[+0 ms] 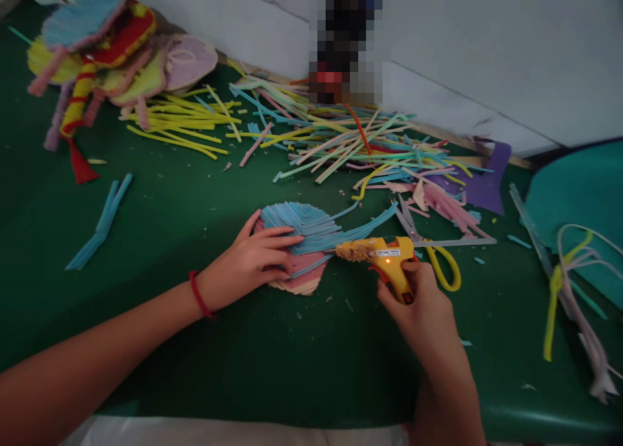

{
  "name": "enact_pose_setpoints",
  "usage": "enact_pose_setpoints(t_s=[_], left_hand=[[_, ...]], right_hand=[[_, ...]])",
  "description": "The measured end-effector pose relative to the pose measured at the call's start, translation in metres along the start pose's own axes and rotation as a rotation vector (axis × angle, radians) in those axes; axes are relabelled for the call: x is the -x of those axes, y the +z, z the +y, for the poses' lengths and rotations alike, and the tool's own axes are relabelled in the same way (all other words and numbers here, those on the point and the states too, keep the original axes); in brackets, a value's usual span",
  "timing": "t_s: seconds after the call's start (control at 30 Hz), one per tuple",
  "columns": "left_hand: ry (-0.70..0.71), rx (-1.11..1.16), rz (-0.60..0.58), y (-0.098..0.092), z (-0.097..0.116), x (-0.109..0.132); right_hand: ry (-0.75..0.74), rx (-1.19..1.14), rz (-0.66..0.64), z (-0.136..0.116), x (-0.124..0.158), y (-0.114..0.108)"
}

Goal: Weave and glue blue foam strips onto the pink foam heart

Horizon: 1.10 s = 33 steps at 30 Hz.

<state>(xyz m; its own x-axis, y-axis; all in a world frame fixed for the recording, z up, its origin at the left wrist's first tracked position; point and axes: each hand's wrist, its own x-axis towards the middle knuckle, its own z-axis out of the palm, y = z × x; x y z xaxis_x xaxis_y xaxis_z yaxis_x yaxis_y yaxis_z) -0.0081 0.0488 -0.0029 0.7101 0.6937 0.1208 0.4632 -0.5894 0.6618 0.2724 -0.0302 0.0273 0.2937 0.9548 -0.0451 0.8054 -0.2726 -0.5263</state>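
1. A rounded, flat pink-and-cream craft piece (pixel 314 285) is lying on the dark green bench (pixel 243 374), in front of the person and under the fingers of the left hand (pixel 257 254).
2. Thin light-blue fuzzy strips (pixel 299 217) are covering most of its upper part in closely set, angled rows, so this section is looking well advanced.
3. The lower part is showing pink and cream, with one blue strip crossing it; this area is not yet covered in blue.
4. Several blue ends are trailing loosely past the right edge, untrimmed.
5. The left hand is reaching in from the left, palm down, fingers spread and resting across the piece; it is pressing rather than grasping, it seems.
6. The right hand (pixel 426 300) is wrapping around the grip of a yellow plastic glue gun (pixel 403 277), its forearm rising from the lower right.
7. The gun's nozzle is pointing left, at the right edge of the piece; whether it is touching a strip, one cannot tell.
8. Yellow-handled metal scissors (pixel 453 274) are lying just beyond the right hand.
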Motion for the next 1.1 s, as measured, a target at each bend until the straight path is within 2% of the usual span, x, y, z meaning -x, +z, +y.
enact_pose_setpoints(t_s=[0.57, 0.93, 1.1], left_hand=[[-0.007, 0.028, 0.006, 0.001, -0.001, 0.001], [-0.009, 0.019, -0.011, 0.0, -0.001, 0.001], [0.006, 0.01, -0.008, -0.001, 0.002, 0.001]], right_hand=[[0.01, 0.056, 0.0, 0.001, 0.003, -0.007], [-0.008, 0.118, 0.05, 0.003, 0.001, -0.009], [0.011, -0.01, 0.078, 0.016, -0.009, -0.015]])
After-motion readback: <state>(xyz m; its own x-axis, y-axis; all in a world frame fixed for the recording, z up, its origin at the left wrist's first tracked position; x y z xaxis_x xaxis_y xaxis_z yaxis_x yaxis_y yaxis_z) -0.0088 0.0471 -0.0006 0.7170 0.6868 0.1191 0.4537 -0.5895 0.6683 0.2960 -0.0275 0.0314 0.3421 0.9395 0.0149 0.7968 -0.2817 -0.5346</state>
